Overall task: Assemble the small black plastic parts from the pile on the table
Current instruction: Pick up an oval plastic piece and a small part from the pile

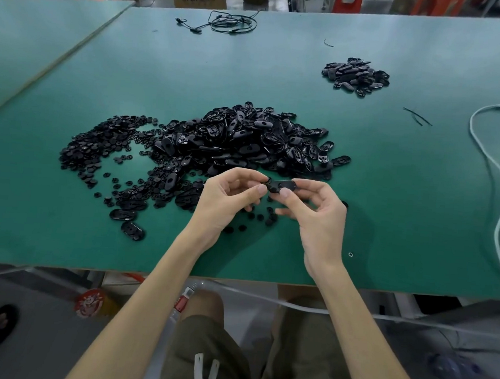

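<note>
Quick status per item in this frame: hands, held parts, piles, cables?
left hand: pinches small piece
right hand: pinches oval part
small piece: at oval part's left end; seated or not, cannot tell
oval part: lifted off table, roughly level
main pile: loose heap on table
round pieces: scattered left of main pile
far pile: small separate heap, far right
black cable: coiled, far edge
white cable: loose, right side

Dim, even overhead light falls on the green matte table [390, 199], with a pale sheen along its far side. Shadows are soft. Wide-angle distortion bends the edges; the corners are blurred.
</note>
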Available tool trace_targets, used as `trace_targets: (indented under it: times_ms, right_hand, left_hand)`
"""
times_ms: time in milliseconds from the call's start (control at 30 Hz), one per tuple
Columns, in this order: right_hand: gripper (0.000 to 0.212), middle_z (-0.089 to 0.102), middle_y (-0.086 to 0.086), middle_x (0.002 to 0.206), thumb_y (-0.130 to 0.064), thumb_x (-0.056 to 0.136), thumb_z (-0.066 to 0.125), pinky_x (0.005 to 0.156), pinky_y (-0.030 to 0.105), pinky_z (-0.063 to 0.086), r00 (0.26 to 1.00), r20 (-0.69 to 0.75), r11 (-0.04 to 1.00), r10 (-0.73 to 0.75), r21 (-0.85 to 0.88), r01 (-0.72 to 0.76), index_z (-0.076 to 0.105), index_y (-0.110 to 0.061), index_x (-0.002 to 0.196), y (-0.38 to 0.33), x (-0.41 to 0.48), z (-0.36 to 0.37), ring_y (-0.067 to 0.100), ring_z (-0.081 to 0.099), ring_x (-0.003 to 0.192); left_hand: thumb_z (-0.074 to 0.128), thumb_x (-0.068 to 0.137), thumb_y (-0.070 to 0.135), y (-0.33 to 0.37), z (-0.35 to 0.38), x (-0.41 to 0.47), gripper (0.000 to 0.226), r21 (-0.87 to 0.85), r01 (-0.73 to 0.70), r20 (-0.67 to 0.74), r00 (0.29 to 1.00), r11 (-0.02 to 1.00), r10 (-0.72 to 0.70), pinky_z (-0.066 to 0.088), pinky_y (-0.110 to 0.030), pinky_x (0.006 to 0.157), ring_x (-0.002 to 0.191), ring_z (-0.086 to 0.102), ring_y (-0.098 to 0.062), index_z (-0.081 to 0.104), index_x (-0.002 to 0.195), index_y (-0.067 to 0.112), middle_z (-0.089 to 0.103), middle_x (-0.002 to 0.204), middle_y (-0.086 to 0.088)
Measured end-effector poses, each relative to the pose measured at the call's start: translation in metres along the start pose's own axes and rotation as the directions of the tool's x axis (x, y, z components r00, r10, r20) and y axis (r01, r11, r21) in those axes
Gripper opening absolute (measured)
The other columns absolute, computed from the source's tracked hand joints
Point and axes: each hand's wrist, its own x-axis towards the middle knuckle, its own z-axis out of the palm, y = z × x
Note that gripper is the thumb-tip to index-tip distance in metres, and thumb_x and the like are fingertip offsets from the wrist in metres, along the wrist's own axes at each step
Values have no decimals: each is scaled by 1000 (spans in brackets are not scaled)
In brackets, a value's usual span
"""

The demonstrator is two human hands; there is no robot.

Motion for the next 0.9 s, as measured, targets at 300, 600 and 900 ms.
trace_targets:
  times_ms: [300, 600, 900]
  right_hand:
    - [15, 79, 11, 95, 0, 88, 80, 71, 28, 62, 998, 54, 1000, -10, -20, 11, 72, -7, 98, 0, 0, -1, 29, 78, 91]
    - [12, 79, 10, 94, 0, 88, 80, 71, 26, 61, 993, 114, 998, 19, -56, -13, 74, -8, 95, -1, -3, 1, 27, 78, 92]
    - [15, 79, 10, 94, 0, 86, 82, 72, 29, 63, 990, 137, 997, 34, -72, -25, 74, -11, 93, -1, -2, -1, 30, 78, 94]
  left_hand:
    - [80, 90, 10, -3, -1, 2, 18, 61, 2, -1, 1000, 998, -2, 53, -21, 68, 77, 65, -9, 74, 108, 10, 73, 87, -2]
    - [80, 91, 11, -3, 0, 1, 18, 130, -16, 18, 1000, 991, 13, 51, -21, 68, 74, 62, -9, 74, 107, 16, 70, 79, 4]
    - [80, 91, 11, -1, 2, 0, 17, 147, -19, 7, 1000, 989, 18, 50, -21, 63, 71, 57, -10, 76, 105, 20, 66, 74, 7]
